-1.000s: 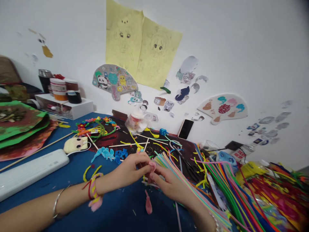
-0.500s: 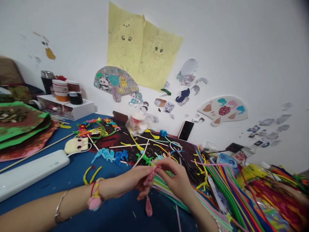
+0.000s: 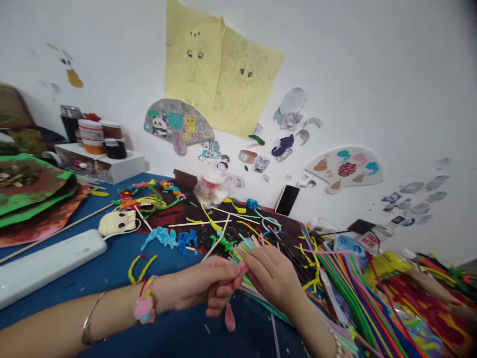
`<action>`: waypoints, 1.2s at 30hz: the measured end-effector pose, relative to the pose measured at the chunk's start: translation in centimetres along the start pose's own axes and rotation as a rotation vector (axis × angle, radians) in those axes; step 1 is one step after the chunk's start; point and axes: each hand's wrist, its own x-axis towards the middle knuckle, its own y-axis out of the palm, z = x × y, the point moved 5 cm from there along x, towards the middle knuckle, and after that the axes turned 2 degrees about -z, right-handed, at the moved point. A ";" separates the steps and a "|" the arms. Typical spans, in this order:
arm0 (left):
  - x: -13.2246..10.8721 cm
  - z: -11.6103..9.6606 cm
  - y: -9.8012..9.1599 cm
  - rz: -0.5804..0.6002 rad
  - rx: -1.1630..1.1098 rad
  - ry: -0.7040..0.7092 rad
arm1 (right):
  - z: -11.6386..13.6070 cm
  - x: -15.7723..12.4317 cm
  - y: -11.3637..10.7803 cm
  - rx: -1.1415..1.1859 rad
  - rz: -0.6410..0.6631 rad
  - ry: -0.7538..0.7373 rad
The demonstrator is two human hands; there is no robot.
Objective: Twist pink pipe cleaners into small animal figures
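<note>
Both hands meet over the front of the blue table, gripping a pink pipe cleaner [image 3: 244, 268] between them. My left hand [image 3: 218, 281] pinches it with thumb and forefinger, the other fingers curled in. A pink loop [image 3: 230, 318] hangs below that hand; whether it joins the pinched piece is hidden. My right hand [image 3: 274, 276] is closed on the pipe cleaner's other side, back of the hand facing up, covering most of its fingertips. Just behind the hands lies a bundle of pale pipe cleaners [image 3: 249, 246], with a green twisted piece [image 3: 223, 243] beside it.
A white power strip [image 3: 52, 268] lies at the left. Blue twisted pieces [image 3: 167, 239] and thin sticks are scattered behind my left wrist. Many coloured pipe cleaners [image 3: 357, 293] spread over the right side. A phone [image 3: 287, 200] leans on the wall. Another person's hand [image 3: 428, 278] is at far right.
My right hand has turned over, back upward, its fingers folding down over the pink pipe cleaner. My left hand stays nearly in place, still pinching.
</note>
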 end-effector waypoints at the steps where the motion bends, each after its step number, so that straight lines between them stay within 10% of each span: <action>1: -0.1 0.0 0.1 -0.005 -0.007 0.001 | 0.2 -0.1 0.0 -0.026 -0.008 -0.031; 11: -0.4 0.1 0.5 -0.030 0.094 0.170 | 2.0 0.0 -1.2 -0.101 -0.241 0.062; 36: -0.1 -0.2 0.4 -0.049 0.403 0.260 | 1.4 0.4 -1.2 0.017 -0.128 0.208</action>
